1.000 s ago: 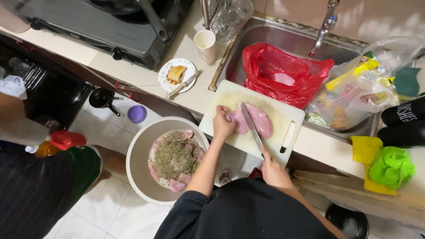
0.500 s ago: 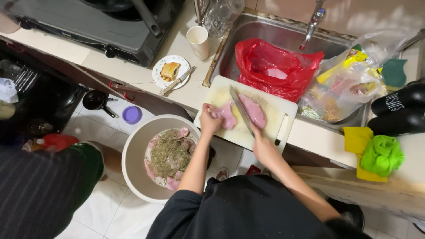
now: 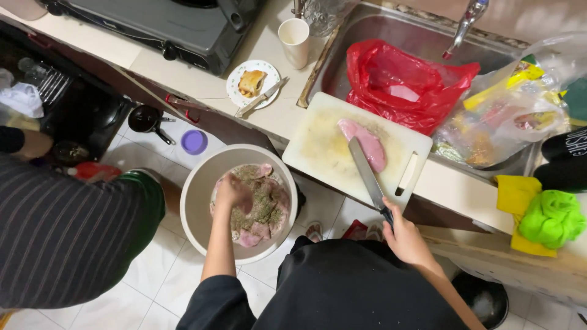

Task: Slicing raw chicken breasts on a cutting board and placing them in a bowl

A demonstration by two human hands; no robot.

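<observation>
My right hand [image 3: 403, 235] grips the handle of a long kitchen knife [image 3: 365, 174]. Its blade lies over the white cutting board [image 3: 318, 146], beside a raw pink piece of meat [image 3: 367, 142]. My left hand [image 3: 232, 190] reaches down into a large beige bowl [image 3: 195, 183] below the counter. The bowl holds several pink meat pieces covered in greenish seasoning [image 3: 260, 205]. My fingers touch that meat; whether they hold a piece is hidden.
A red plastic bag [image 3: 403, 79] lies in the steel sink [image 3: 367, 30]. A small plate with pastry [image 3: 252, 82], a cup [image 3: 295, 40] and a gas stove [image 3: 165, 24] stand on the counter. Another person in a striped shirt [image 3: 61, 238] stands at left.
My left hand left the cutting board and moved down into the bowl. One meat piece is gone from the board. The knife drew back toward the board's near edge.
</observation>
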